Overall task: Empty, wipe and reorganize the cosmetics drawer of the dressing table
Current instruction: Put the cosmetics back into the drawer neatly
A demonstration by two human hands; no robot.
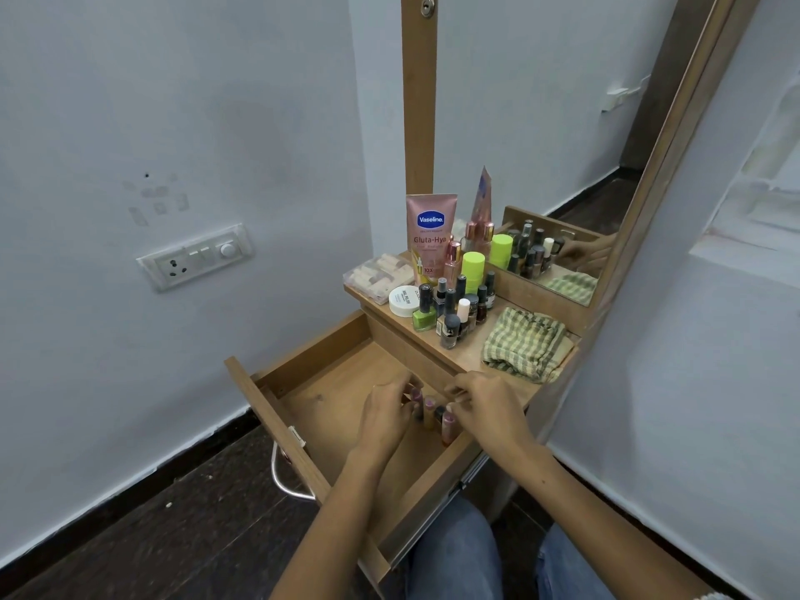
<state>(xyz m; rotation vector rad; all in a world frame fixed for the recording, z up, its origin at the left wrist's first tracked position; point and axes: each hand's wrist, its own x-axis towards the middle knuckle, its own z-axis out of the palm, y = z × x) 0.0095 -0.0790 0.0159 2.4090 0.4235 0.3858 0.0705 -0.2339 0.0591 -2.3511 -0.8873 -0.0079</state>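
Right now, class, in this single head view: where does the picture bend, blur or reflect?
Head view: wide-angle lens bows the drawer edges; both hands, left hand and right hand, look motion-soft; the mirror doubles the bottles; lighting even.

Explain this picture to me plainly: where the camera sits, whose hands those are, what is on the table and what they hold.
There is no machine here. A person wears a camera on the head, so you look down on their own two arms. The left hand and right hand reach into the open drawer, fingers around a few small lip-colour tubes standing against its right wall; the exact grip is hard to see. On the dressing table top stand nail polish bottles, a Vaseline tube, a white jar and a folded checked cloth. The mirror reflects them.
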